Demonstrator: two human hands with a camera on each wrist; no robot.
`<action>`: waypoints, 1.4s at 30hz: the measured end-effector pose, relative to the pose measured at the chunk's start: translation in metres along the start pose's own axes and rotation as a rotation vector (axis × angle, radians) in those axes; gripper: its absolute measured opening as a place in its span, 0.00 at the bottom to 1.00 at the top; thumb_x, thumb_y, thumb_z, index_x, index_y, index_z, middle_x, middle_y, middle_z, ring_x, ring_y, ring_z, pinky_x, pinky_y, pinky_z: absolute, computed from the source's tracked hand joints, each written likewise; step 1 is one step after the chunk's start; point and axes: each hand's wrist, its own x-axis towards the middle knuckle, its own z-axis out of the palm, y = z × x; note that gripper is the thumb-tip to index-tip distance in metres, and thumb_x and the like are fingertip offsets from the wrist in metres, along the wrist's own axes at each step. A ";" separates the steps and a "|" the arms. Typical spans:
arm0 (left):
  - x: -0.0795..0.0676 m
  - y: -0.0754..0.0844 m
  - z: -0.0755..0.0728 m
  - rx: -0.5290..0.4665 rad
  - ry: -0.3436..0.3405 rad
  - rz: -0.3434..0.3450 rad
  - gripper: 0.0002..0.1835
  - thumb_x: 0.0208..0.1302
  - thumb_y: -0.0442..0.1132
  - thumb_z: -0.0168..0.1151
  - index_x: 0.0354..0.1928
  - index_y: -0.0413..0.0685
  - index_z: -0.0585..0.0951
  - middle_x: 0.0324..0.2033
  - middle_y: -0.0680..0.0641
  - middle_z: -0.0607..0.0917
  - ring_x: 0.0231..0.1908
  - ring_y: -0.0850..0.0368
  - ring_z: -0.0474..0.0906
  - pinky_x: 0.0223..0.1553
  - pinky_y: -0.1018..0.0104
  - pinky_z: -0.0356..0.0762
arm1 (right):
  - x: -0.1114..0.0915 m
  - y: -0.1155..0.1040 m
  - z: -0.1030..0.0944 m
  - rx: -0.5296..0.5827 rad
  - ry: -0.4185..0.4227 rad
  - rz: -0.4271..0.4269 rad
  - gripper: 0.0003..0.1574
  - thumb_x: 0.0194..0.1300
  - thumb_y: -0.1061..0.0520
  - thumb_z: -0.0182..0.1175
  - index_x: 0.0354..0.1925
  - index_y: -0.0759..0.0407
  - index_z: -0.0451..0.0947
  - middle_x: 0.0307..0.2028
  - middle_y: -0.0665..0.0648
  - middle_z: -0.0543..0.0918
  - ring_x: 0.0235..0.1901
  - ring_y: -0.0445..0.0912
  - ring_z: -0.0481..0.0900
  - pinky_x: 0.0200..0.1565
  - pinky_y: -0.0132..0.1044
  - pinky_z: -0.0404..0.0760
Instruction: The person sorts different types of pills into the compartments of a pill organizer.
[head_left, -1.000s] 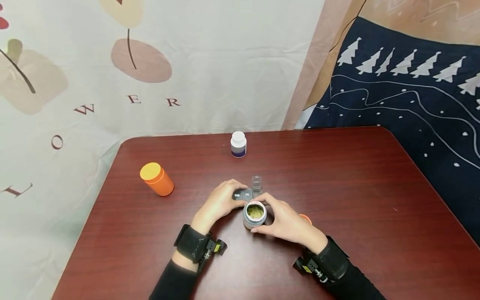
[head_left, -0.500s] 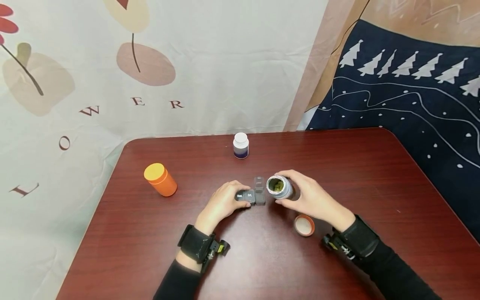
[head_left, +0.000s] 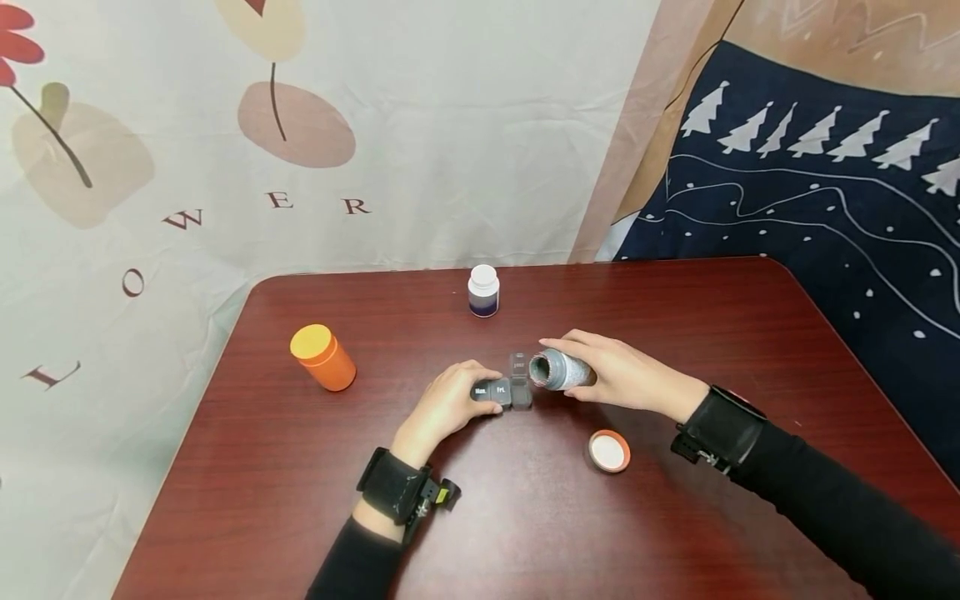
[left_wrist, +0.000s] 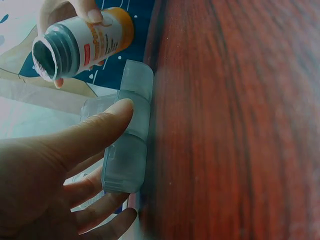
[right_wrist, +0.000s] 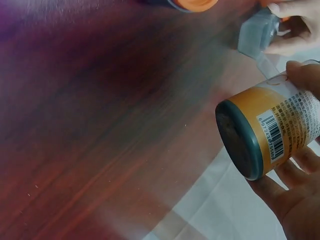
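Observation:
My left hand point(head_left: 450, 396) grips a small grey pill organizer point(head_left: 501, 392) at the middle of the table, thumb on the near side and fingers on the far side. The organizer's right-end lid point(head_left: 519, 365) stands open, while the lids marked with days are down. My right hand point(head_left: 618, 371) holds an uncapped pill bottle point(left_wrist: 92, 44) with a white and orange label. The bottle is tilted well over, its mouth facing left, just above and to the right of the open compartment. In the left wrist view its inside looks dark, and the contents do not show.
An orange-rimmed cap point(head_left: 608, 452) lies upside down on the table, nearer me than the bottle. To the left stands an orange bottle point(head_left: 327, 367) with a yellow lid. A small white bottle point(head_left: 483, 292) is near the table's back edge, in front of a hanging cloth point(head_left: 450, 167).
The right hand has carried the bottle rightward and up past the organizer, then tipped it leftward toward the compartment. The cap has come into full view. The left hand keeps its grip.

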 end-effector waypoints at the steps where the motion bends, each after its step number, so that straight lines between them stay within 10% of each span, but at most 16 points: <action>1: 0.000 0.000 0.000 -0.002 0.000 -0.001 0.24 0.56 0.46 0.76 0.55 0.52 0.84 0.47 0.52 0.84 0.51 0.53 0.78 0.52 0.53 0.76 | 0.002 -0.001 -0.001 -0.001 -0.015 0.010 0.46 0.54 0.57 0.75 0.69 0.57 0.68 0.52 0.52 0.77 0.44 0.43 0.76 0.44 0.38 0.81; 7: 0.000 -0.001 0.000 -0.007 0.008 0.006 0.24 0.55 0.46 0.76 0.55 0.52 0.85 0.46 0.52 0.84 0.49 0.54 0.79 0.50 0.54 0.77 | 0.012 -0.010 -0.004 0.010 -0.085 0.094 0.38 0.52 0.58 0.77 0.58 0.54 0.70 0.49 0.53 0.79 0.45 0.45 0.77 0.46 0.41 0.81; 42: 0.000 -0.002 0.001 -0.003 0.019 0.031 0.24 0.55 0.45 0.76 0.55 0.51 0.84 0.45 0.52 0.84 0.49 0.53 0.79 0.49 0.54 0.77 | 0.028 -0.019 -0.003 -0.258 -0.187 -0.016 0.34 0.50 0.50 0.75 0.55 0.56 0.78 0.43 0.51 0.81 0.36 0.44 0.78 0.39 0.40 0.80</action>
